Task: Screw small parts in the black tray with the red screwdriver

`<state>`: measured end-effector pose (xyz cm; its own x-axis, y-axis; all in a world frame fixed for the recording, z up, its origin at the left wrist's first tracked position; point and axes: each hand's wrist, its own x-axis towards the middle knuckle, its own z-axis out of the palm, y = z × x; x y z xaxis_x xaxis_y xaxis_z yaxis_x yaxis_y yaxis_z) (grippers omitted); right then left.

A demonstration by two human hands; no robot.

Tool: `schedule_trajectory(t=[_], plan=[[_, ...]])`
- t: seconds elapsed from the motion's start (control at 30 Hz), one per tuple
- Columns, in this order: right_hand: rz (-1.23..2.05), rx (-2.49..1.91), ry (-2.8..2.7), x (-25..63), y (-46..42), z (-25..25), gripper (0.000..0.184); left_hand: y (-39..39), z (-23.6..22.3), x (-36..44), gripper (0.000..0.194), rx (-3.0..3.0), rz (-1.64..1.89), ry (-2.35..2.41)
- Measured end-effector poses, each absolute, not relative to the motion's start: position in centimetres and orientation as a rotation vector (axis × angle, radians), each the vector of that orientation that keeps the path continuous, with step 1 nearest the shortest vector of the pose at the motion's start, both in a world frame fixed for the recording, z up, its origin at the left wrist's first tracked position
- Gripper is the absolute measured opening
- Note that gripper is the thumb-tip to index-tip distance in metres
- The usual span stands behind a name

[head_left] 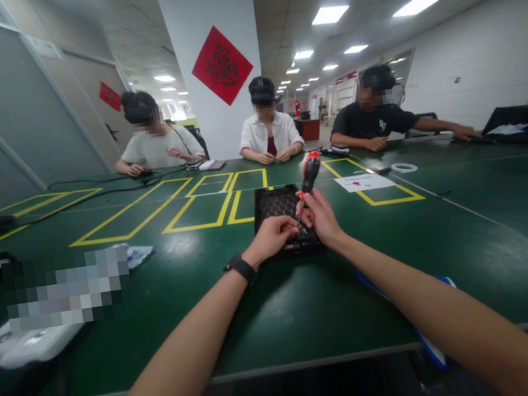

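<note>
A screwdriver (310,172) with a red and black handle stands tilted over a black, tray-like case (277,204) on the green table. My right hand (322,217) is closed round the lower part of the screwdriver, its handle rising above my fingers. My left hand (272,239), with a black watch on the wrist, is pinched near the screwdriver's tip at the case's near part. Whatever lies between those left fingertips is too small to make out. The inside of the case looks dark and patterned.
Yellow tape outlines (134,234) mark the table. A white sheet (365,182) and a tape roll (404,167) lie to the right. White devices (43,344) with cables are at left. A blue-edged item lies under my right forearm. Several people sit around the table.
</note>
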<state>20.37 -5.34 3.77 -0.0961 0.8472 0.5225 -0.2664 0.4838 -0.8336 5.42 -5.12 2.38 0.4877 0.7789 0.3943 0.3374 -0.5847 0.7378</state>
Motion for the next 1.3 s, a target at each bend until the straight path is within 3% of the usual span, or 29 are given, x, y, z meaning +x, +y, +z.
schedule_trajectory(t=[0.17,0.43,0.67,0.8,0.93,1.03,1.3], plan=[[0.978,-0.584,-1.359,20.2,-5.3,3.7,0.026,-5.0,2.2,5.4,0.030,2.138,0.999,0.978],[1.019,-0.554,-1.312,20.4,-5.3,3.8,0.031,-5.6,2.7,5.2,0.020,2.389,0.957,0.976],[1.058,-0.416,-1.250,19.1,-6.9,5.9,0.028,-8.0,5.2,6.3,0.033,2.935,1.065,1.471],[1.042,-0.453,-1.219,19.2,-6.5,6.3,0.040,-7.2,6.1,4.8,0.048,2.789,1.014,1.930],[0.742,-0.760,-1.074,21.8,-3.5,4.1,0.039,-4.9,5.0,0.9,0.057,2.218,0.933,2.428],[0.567,-1.116,-0.885,24.2,-1.1,1.8,0.033,-3.7,3.3,-1.6,0.052,2.022,0.733,2.497],[0.576,-1.364,-1.176,23.8,0.4,-0.5,0.032,-3.0,1.2,-1.2,0.044,1.939,0.512,2.486]])
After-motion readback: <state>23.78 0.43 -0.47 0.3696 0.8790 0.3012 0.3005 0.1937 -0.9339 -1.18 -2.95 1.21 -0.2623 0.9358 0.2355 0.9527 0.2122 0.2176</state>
